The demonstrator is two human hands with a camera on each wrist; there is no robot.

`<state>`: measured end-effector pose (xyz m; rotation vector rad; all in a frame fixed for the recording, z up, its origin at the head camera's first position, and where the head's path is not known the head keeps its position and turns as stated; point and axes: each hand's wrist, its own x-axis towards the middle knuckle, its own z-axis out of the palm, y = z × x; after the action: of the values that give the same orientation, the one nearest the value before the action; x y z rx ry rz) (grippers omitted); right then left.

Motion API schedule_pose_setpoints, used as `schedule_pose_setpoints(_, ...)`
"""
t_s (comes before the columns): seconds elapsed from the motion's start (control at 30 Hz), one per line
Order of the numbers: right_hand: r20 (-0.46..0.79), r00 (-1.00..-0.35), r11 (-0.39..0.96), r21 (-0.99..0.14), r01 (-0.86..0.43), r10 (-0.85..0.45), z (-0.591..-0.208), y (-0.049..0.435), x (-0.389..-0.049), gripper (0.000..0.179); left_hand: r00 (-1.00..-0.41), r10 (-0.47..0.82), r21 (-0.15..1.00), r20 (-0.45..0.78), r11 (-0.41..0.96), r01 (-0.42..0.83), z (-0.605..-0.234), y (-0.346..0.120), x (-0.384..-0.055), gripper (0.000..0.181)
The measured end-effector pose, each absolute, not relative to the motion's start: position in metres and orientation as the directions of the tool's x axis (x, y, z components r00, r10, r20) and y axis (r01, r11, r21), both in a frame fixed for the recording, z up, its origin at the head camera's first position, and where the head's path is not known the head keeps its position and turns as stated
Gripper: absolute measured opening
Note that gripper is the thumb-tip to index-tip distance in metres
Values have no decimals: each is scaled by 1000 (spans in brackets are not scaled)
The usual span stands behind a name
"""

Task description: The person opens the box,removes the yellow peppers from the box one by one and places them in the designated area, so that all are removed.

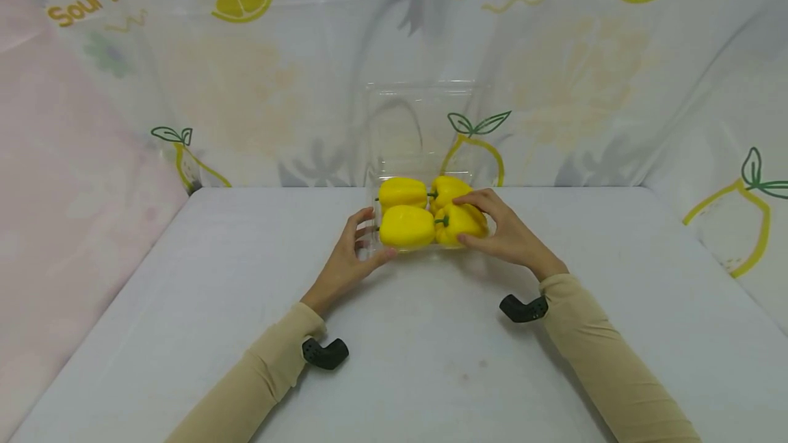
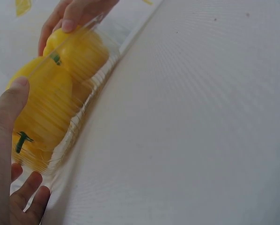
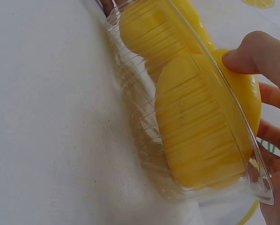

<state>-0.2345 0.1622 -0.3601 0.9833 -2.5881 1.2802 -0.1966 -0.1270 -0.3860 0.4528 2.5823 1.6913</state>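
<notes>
A clear plastic clamshell box stands on the table with several yellow bell peppers in it, side by side in two rows. My right hand grips the front right bell pepper, thumb at its near side and fingers over its far side. That pepper sits inside the box, its green stem facing left. At the box's left end, my left hand holds the box, thumb by the front rim and fingers round the end. Closest to it is the front left bell pepper. Behind lie two more, the right one partly covered by my fingers.
The box's transparent lid stands raised at the back, against a lemon-printed cloth. White cloth covers the table in front and to both sides. Each sleeve cuff carries a black wrist device.
</notes>
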Motion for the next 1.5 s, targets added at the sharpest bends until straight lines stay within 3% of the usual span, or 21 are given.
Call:
schedule_pose_setpoints(0.47, 334, -797, 423, -709, -565, -504, -346, 159, -223, 51, -959, 254, 901, 125, 375, 217, -388, -128, -197, 81)
schedule_pose_setpoints(0.73, 319, -806, 400, -740, -541, -499, -348, 161, -226, 51, -958, 243, 894, 154, 379, 240, -417, -133, -213, 83)
schedule_pose_setpoints(1.2, 335, -804, 341, -775, -531, -491, -348, 163, -228, 51, -957, 231, 881, 177, 397, 259, -420, -134, -214, 85)
schedule_pose_setpoints(1.5, 349, -803, 310, -790, -530, -484, -364, 170, -241, 54, -956, 230, 878, 184, 399, 265, -421, -134, -215, 82)
